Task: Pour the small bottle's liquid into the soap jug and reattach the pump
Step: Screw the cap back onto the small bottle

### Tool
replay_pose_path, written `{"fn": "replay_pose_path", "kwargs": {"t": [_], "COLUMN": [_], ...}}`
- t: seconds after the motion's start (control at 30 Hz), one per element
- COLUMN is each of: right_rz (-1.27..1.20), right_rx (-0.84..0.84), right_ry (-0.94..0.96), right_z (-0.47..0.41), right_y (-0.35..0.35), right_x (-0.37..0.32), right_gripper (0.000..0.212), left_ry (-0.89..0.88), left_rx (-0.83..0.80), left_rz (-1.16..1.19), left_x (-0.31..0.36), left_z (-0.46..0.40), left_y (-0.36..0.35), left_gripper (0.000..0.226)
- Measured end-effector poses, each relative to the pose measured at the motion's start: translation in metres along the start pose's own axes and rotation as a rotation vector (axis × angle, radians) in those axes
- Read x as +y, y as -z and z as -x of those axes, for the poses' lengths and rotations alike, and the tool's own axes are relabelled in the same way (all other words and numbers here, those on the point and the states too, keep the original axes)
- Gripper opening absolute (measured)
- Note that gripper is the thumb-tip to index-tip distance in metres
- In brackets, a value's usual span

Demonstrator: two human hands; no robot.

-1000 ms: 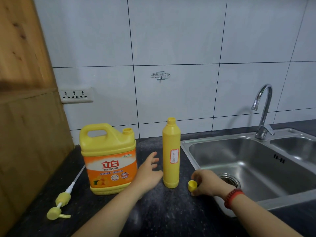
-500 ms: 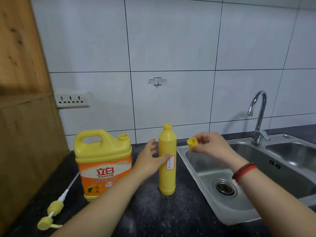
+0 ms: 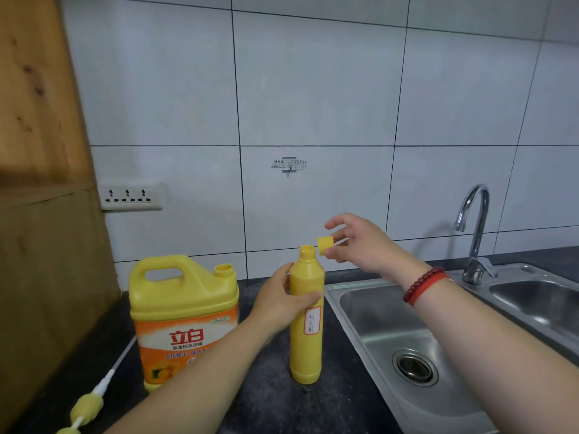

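Observation:
A tall yellow small bottle (image 3: 306, 346) stands upright on the dark counter (image 3: 269, 405), its neck uncapped. My left hand (image 3: 283, 303) wraps around its upper body. My right hand (image 3: 360, 245) pinches the small yellow cap (image 3: 325, 244) just right of the bottle's mouth. To the left stands the big yellow soap jug (image 3: 185, 314) with an orange label, its spout open. The pump (image 3: 84, 408), with its long white tube, lies on the counter at the lower left.
A steel double sink (image 3: 372, 324) with a drain and a chrome tap (image 3: 474, 233) fills the right side. A wooden panel (image 3: 40, 183) borders the left. On the white tiled wall sits a socket strip (image 3: 131, 195).
My right hand lifted the cap off the counter and brought it beside the bottle's mouth. My left hand moved onto the bottle and closed around it.

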State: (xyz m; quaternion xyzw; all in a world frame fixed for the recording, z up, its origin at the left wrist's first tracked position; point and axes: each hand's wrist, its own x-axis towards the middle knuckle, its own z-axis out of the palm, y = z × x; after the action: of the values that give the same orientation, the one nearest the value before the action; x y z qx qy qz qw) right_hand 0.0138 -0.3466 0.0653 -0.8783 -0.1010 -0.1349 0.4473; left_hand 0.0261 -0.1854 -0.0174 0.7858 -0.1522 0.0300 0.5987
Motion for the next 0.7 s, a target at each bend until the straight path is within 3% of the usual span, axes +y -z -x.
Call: {"fn": "replay_pose_path", "kwargs": {"t": [0.2,0.43,0.7], "right_rz": [0.056,0.210,0.131], "right_rx": [-0.012,-0.094,-0.092], "right_ry": [0.107,0.141,0.136], "right_z": [-0.006,-0.016,-0.017], "right_y": [0.004,-0.002,-0.010], "right_x": [-0.011,-0.026,-0.023], "right_gripper": [0.023,0.033,0.020], "left_ry": [0.005,0.008,-0.014], "left_rx": [0.005,0.014,0.014], "left_rz": [-0.026,-0.018,-0.003], "left_x": [-0.002,-0.004,-0.007], "left_z": [-0.001,-0.001,-0.001], "left_y": [0.001,0.000,0.002], "left_gripper": [0.050,0.052,0.047]}}
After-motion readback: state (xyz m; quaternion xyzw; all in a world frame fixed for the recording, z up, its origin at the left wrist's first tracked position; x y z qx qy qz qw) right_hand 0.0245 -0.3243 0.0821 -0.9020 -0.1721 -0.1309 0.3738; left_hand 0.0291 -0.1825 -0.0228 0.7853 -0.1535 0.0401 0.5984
